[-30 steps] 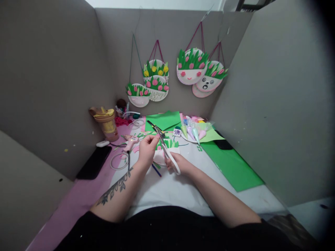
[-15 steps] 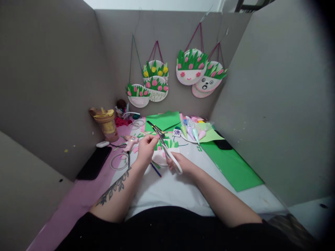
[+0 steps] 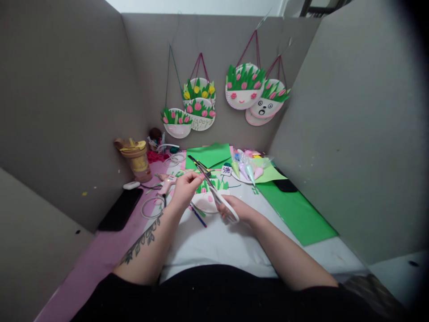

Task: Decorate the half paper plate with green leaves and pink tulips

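Observation:
My right hand point(image 3: 233, 208) is closed round the white handles of a pair of scissors point(image 3: 221, 200), whose blades point up and to the left. Close beside the blades, my left hand point(image 3: 187, 188) is closed, thumb and forefinger pinched together; what lies between them is too small to make out. Below both hands a white half paper plate point(image 3: 205, 205) lies on the table, with green paper leaves point(image 3: 219, 184) and pink flower shapes along its top. The scissors cover part of it. A dark blue pen point(image 3: 199, 218) lies near its lower left edge.
Green paper sheets point(image 3: 295, 214) lie at right, with piping-bag-like pouches point(image 3: 250, 170) behind. A pink glue gun point(image 3: 167, 183), a tape ring point(image 3: 152, 208), a black phone point(image 3: 122, 210) and a yellow-brown cup point(image 3: 138, 161) stand or lie at left. Decorated plates point(image 3: 244, 96) hang on the back wall.
My right hand and the scissors' handles have shifted slightly to the right, uncovering more of the plate. My left hand has moved only a little.

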Demonstrator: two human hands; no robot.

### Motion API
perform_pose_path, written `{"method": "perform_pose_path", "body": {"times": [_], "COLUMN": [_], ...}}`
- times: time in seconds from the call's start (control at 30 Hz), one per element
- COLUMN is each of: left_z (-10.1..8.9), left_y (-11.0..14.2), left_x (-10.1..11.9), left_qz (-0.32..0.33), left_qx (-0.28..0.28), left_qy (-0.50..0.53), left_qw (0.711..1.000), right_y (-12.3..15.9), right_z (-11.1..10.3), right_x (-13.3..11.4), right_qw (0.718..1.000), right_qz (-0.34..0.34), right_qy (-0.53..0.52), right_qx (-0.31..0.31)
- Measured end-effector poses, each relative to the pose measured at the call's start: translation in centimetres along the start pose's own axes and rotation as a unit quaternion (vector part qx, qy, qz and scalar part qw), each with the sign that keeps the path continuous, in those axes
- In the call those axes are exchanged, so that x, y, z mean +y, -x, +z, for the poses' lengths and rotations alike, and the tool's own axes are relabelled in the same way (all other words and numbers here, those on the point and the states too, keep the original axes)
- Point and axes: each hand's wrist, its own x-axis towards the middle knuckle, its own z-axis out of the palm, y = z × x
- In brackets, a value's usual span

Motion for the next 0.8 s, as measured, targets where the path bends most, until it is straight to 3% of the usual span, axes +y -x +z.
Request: {"method": "perform_pose_path", "body": {"times": [0.3, 0.5, 0.8], "left_z": [-1.0, -1.4, -2.3], "left_y": [-0.1, 0.0, -0.4], "left_x": [1.4, 2.3, 1.5], "left_qz": [0.005, -0.019, -0.041], "left_qx": [-0.065, -0.098, -0.158], "left_qy": [-0.050, -0.084, -0.107], "left_qw": [0.997, 0.992, 0.981], "right_y": [1.0, 1.2, 1.7], "right_z": [-1.4, -2.7, -3.8], "right_x": [-0.9, -0.4, -1.0], "right_qw": [0.997, 0.988, 0.981], "right_qz": [-0.013, -0.058, -0.043], "right_qy": [0.071, 0.112, 0.150], "right_qx": [-0.038, -0.088, -0.118]}}
